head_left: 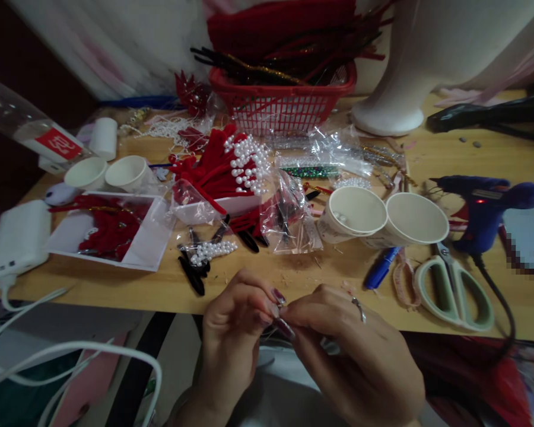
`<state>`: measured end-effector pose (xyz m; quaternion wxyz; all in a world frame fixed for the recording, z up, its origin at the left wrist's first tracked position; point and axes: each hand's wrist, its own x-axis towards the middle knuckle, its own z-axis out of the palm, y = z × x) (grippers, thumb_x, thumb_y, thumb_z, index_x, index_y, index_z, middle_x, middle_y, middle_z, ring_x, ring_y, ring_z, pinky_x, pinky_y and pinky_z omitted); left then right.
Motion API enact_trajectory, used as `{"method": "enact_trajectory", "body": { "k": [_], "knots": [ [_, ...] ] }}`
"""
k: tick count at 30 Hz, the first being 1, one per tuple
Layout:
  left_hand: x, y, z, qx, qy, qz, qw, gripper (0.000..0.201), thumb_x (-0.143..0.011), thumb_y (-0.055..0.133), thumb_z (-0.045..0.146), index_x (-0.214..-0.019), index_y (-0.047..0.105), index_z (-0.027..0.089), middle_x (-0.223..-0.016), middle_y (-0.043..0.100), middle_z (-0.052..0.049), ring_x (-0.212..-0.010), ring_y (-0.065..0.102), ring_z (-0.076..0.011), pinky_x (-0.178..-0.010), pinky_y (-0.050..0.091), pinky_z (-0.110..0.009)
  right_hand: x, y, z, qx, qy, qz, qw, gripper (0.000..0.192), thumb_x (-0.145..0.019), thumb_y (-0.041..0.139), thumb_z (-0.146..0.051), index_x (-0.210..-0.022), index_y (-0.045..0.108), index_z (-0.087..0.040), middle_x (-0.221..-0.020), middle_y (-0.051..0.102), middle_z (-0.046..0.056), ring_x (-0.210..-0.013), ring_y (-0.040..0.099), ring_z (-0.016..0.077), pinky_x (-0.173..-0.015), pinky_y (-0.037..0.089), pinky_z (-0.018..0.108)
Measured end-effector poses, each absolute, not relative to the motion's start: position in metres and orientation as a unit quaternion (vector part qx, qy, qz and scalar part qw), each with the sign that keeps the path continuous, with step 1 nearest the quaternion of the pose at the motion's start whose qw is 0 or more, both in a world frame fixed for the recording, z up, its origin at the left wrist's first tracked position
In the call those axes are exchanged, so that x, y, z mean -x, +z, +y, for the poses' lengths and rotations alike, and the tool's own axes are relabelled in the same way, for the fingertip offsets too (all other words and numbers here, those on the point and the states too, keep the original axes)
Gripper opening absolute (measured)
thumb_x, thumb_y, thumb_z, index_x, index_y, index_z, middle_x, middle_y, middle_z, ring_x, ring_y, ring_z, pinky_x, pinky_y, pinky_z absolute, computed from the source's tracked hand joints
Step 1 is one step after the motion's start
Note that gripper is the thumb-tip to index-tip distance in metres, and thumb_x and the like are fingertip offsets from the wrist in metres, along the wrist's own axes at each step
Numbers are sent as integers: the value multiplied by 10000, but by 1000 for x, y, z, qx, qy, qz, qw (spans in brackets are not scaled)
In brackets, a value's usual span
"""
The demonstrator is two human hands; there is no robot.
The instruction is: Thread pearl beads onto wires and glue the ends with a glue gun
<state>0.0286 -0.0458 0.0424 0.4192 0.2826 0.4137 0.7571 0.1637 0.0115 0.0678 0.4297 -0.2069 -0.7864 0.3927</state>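
Over the table's front edge, my left hand [238, 326] and my right hand [351, 350] meet, fingertips pressed together. Both are closed in a pinch on something tiny that the fingers mostly hide; a faint thin strand shows just below them. A ring sits on a finger of my right hand. Just beyond lie a small bag of white pearl beads [213, 252] and several black fuzzy stems [191, 274]. Two paper cups stand behind my right hand, the left cup [353, 210] with a few white beads inside, the right cup [416, 219] beside it.
At right are green-handled scissors [454, 293], a blue marker [381, 268] and a blue glue gun [480, 207] with its light on. A white box [149, 237] holds red fuzzy pieces. A red basket [285, 107] stands behind; a white power bank [20, 240] with cable lies left.
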Motion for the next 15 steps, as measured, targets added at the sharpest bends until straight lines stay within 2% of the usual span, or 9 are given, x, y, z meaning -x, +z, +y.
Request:
{"method": "enact_trajectory", "body": {
  "k": [3, 7, 15],
  "knots": [
    [-31, 44, -44, -260, 767, 396, 433, 75, -835, 892, 331, -821, 837, 281, -784, 722, 22, -724, 708, -90, -694, 599, -145, -163, 67, 10, 209, 402, -783, 426, 255, -919, 633, 7, -1067, 687, -194, -882, 810, 54, -761, 752, 150, -683, 608, 254],
    [-32, 45, -44, -244, 764, 360, 478, 78, -823, 906, 313, -829, 835, 281, -763, 749, 48, -734, 731, -65, -711, 592, -101, -164, 66, 9, 208, 408, -779, 429, 234, -926, 641, -16, -1065, 687, -199, -869, 810, 49, -738, 752, 141, -674, 603, 243],
    [-33, 47, -49, -254, 766, 360, 468, 58, -874, 862, 294, -839, 818, 279, -817, 782, 56, -786, 747, -71, -727, 600, -111, -162, 69, 10, 204, 410, -764, 455, 254, -900, 692, 11, -1064, 701, -182, -856, 818, 37, -744, 765, 118, -719, 596, 196]
  ]
}}
